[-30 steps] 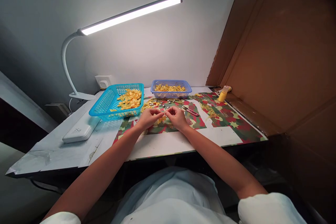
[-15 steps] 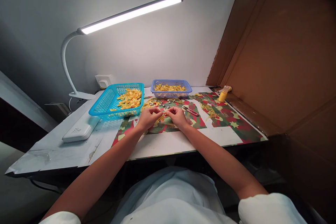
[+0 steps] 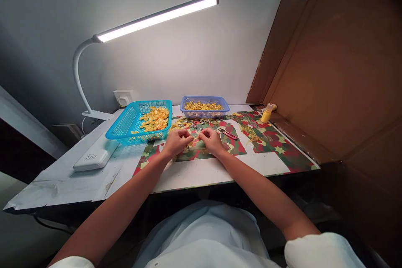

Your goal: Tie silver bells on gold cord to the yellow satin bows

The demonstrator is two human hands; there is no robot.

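Over the camouflage-patterned sheet, my left hand is closed in a pinch. A small silvery bell-like piece shows just below its fingers, beside some yellow material. My right hand also pinches, a short gap away; whatever thin thing its fingertips hold is too small to name. Several small shiny round pieces lie just beyond both hands. To the right of my right hand rests a pair of red-handled thread snips. Yellow ribbon-like pieces lie behind my left hand.
A blue basket with yellow pieces stands at left, a purple basket at the back. Right of these are gold strands and a yellow bottle. A white power bank, a lamp and cardboard flank the table.
My fingertips have drawn slightly apart, leaving a wider gap between the two hands. Both hands stay pinched over the sheet. The view has shifted very slightly.
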